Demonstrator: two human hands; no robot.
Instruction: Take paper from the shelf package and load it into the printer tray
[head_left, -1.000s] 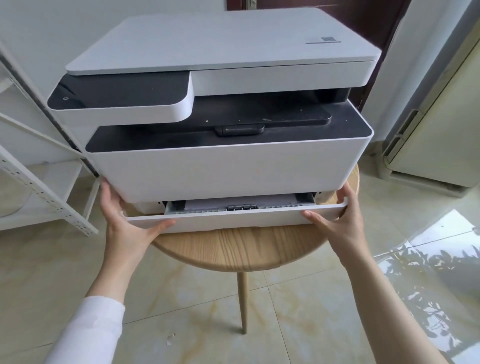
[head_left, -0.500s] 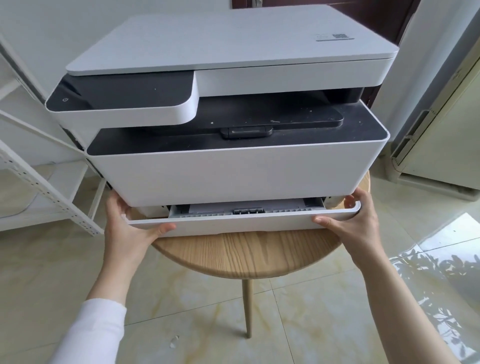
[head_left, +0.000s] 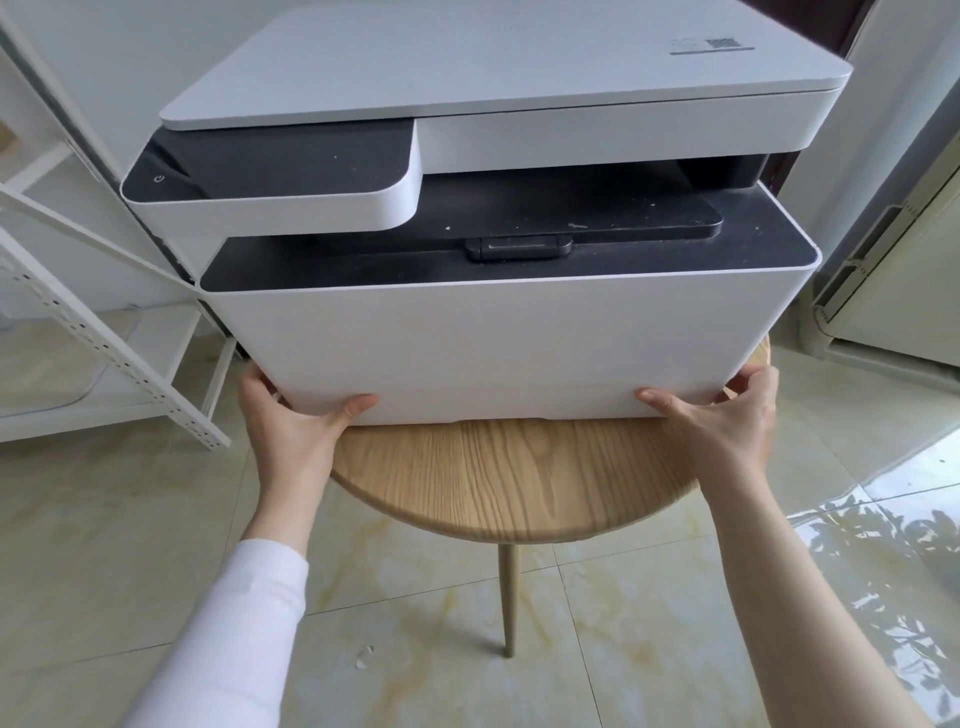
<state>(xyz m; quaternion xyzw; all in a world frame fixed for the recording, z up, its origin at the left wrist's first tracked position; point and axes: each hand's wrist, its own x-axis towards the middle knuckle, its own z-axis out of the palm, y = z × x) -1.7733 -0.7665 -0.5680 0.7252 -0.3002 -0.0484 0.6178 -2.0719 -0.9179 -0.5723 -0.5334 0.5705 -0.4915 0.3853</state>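
A white printer with a dark top panel stands on a round wooden stool. Its paper tray sits flush in the bottom of the front, with no gap showing and the paper inside hidden. My left hand presses on the tray's left corner, thumb along the front face. My right hand presses on the right corner in the same way. No loose paper or paper package is in sight.
A white metal shelf stands at the left, close to the printer's side. A cream-coloured appliance stands at the right. The floor is glossy tile, with a small white scrap lying on it.
The tray stuck out from the printer with paper showing inside; both hands have pushed it in until it is flush. The view has come closer.
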